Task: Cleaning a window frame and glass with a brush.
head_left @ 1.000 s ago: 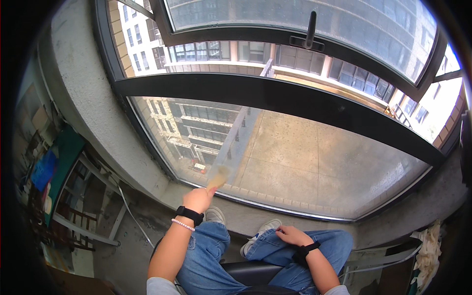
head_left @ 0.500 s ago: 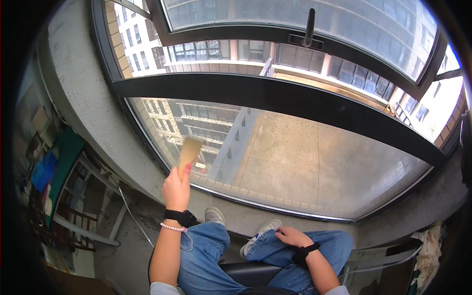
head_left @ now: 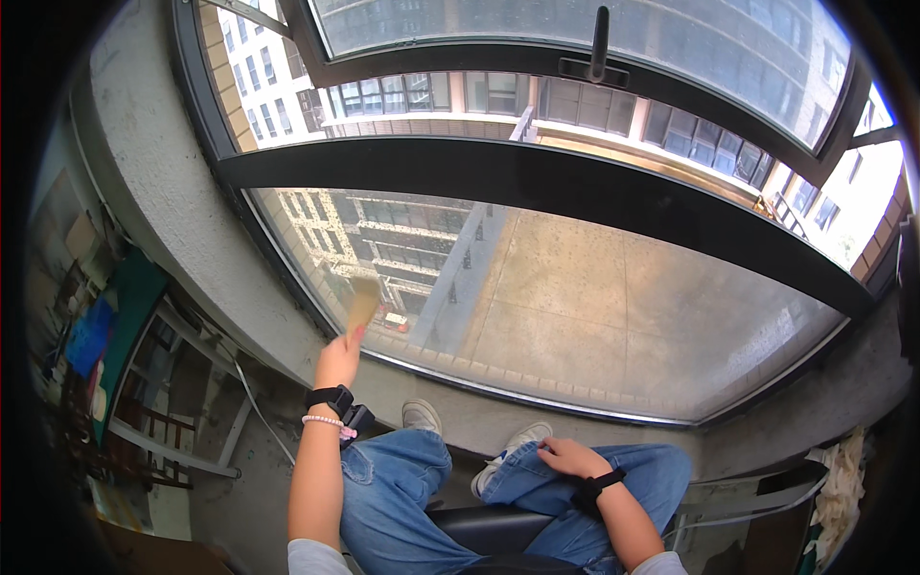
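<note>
Against the lower window pane, left hand grips a tan flat piece; right hand rests loosely open, empty, on right knee.

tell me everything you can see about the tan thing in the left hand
The tan pad is a small, flat, roughly rectangular piece, soft-looking like a sponge or folded cloth; its exact material is too blurred to tell. The left hand holds it by its lower end, arm raised, and it stands nearly upright, leaning slightly right. It lies against the lower left part of the big window pane, just above the dark frame.
</note>
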A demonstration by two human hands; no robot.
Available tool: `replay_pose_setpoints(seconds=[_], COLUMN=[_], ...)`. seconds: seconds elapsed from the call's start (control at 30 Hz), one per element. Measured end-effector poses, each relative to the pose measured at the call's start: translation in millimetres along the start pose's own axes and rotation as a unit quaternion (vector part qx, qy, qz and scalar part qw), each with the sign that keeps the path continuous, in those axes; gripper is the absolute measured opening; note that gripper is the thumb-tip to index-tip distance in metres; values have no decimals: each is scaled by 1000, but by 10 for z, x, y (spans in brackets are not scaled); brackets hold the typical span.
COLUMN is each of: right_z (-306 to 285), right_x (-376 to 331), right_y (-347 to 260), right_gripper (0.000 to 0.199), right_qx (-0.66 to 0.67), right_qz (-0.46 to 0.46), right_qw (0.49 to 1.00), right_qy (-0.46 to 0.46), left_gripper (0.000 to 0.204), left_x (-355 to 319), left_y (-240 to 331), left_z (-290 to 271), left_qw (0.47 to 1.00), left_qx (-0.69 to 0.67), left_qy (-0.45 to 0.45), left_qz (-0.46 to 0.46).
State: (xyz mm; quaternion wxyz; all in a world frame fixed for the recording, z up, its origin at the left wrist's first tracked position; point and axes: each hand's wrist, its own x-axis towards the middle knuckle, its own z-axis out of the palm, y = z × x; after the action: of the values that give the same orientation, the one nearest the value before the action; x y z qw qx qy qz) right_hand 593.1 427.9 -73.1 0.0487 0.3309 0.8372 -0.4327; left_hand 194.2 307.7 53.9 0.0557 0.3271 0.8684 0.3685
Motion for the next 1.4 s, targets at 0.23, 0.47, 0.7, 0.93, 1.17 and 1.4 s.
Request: replay_pose_setpoints(seconds=[0.23, 0.47, 0.7, 0.93, 1.17, 1.4], right_z=[21, 25, 20, 26, 60, 31], right_x=[28, 12, 10, 20, 46, 3], right_y=[8, 59, 48, 16, 54, 56], right_gripper=[39, 41, 41, 42, 42, 43], right_qx=[-19, -32, -30, -26, -42, -39], right_qz=[-6, 4, 22, 15, 11, 25], right_qw=[1000, 999, 999, 999, 998, 998], right_qy=[-9, -12, -20, -24, -35, -33], left_gripper=[65, 60, 57, 62, 62, 56], left_x=[-40, -113, -20, 177, 100, 97], left_y=[25, 321, 319, -369, -264, 43], left_z=[20, -217, -165, 52, 0, -186], left_qw=[942, 990, 978, 950, 993, 958], left_qx=[278, 97, -75, 152, 117, -147], left_qy=[-183, 91, 196, -226, 24, 245], left_qz=[-52, -40, 6, -153, -2, -22])
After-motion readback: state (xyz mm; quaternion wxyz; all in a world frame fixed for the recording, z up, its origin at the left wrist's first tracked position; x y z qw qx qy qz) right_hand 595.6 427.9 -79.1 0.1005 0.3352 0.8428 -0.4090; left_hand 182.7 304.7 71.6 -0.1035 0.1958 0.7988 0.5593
